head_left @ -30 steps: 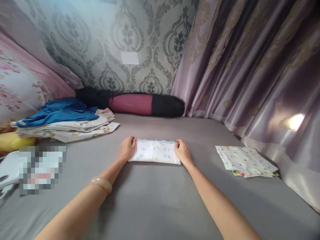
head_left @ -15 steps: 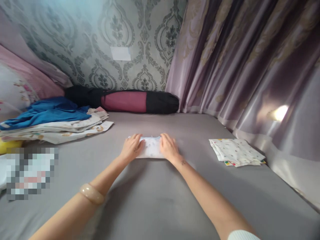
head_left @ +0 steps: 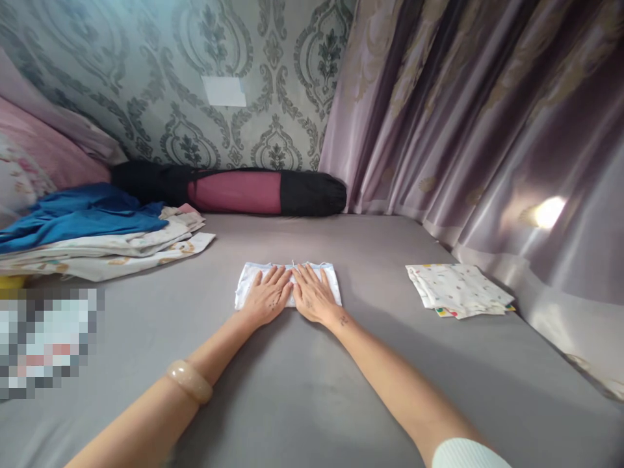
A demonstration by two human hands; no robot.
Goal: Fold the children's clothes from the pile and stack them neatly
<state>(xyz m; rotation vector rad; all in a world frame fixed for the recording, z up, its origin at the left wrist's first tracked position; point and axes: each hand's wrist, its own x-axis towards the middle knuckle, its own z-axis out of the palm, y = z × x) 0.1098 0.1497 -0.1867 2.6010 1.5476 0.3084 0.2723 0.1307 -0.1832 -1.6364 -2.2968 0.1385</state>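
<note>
A folded white cloth garment (head_left: pixel 247 276) with a pale blue top edge lies flat on the grey bed sheet, its exact kind hard to make out. My left hand (head_left: pixel 269 296) rests on its left half, palm down with the fingers spread. On the right half lies my right hand (head_left: pixel 314 292), likewise flat with fingers apart. The two hands almost meet at the middle and cover much of the cloth. A beige bangle (head_left: pixel 190 382) circles my left forearm.
Folded patterned white clothes (head_left: pixel 461 289) lie to the right near the curtain (head_left: pixel 390 143). At left is a pile of clothes with a blue garment (head_left: pixel 92 218) on top. A long black and maroon bag (head_left: pixel 234 193) lies along the wall. A blurred-out item (head_left: pixel 53 344) sits front left.
My hands have moved inward from the garment's two sides to its middle. Their fingers, curled over its edges before, are now spread flat on top, and the garment's side edges show.
</note>
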